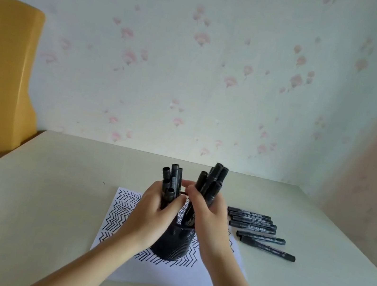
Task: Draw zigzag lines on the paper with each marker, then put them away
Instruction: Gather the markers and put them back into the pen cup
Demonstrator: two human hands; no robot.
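Black mesh cup on the paper holds two marker bunches, left hand and right hand each gripping one

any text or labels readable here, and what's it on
Nothing can be read.
Loose markers on the table: light print along the barrels, too small and blurred to read.
Paper: only drawn zigzag lines, no words.
Mesh pen holder: no label visible.

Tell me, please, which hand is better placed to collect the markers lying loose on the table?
Probably the right hand: the loose markers lie on its side, though it grips a bundle now.
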